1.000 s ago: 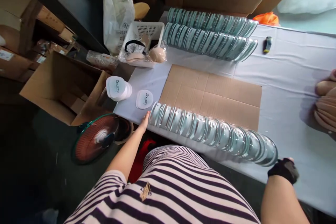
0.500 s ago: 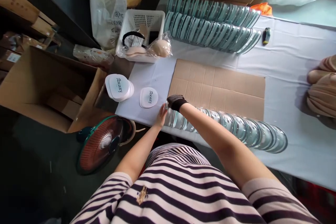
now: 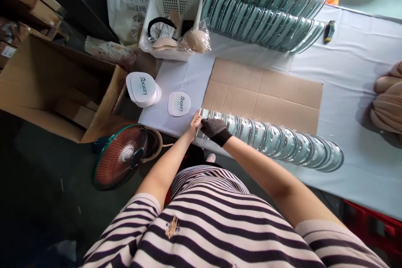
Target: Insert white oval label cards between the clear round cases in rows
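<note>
the worktop carries a cardboard sheet, and along its near edge i see the row of clear shells lying overlapped like fallen dominoes. i judge them light, thin, springy and slippery, apt to fan apart, so i'd press from both ends. my left hand lies flat against the row's left end; my gloved right hand cups the first shells there, its grip closed on them.

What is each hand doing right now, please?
Left hand: open, fingers against the end of the row of clear round plastic cases.
Right hand, black-gloved: resting on that end; grip unclear.
</note>
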The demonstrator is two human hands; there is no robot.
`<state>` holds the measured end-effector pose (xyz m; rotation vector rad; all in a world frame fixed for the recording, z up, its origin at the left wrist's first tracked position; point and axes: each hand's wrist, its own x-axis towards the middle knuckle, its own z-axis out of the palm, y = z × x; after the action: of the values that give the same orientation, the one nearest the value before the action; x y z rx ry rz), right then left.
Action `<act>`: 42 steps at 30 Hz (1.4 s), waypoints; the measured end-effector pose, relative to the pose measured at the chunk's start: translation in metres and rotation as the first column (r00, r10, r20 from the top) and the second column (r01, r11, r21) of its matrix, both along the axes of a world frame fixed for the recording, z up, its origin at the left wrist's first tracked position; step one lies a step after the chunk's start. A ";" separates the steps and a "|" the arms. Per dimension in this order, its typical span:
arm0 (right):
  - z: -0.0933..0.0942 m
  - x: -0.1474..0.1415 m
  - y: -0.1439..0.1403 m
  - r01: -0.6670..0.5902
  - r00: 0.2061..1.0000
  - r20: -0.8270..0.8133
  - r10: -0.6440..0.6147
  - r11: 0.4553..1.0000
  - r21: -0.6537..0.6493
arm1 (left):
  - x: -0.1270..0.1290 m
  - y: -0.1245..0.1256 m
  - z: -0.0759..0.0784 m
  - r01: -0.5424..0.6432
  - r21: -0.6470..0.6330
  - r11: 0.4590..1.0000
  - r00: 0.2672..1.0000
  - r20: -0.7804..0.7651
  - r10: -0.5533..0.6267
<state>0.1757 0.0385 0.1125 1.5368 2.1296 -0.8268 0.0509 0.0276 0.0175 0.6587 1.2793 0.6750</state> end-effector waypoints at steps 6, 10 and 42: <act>-0.028 -0.026 -0.072 0.013 0.998 -0.065 -0.021 0.992 -0.125 | -0.001 0.005 -0.006 0.030 0.081 0.996 0.991 -0.134 -0.019; -0.029 -0.026 -0.077 0.018 0.997 -0.072 -0.032 0.984 -0.179 | -0.001 0.006 0.000 0.052 0.132 0.990 0.967 -0.256 -0.016; -0.042 0.022 -0.110 0.176 0.982 -0.051 -0.184 0.976 -0.127 | 0.013 -0.003 0.027 0.627 0.434 0.647 0.669 -0.725 -0.162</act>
<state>0.1977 -0.0717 0.0705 1.6776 1.9617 -1.0590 0.0636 0.0245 0.0443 1.8729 1.3958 0.4991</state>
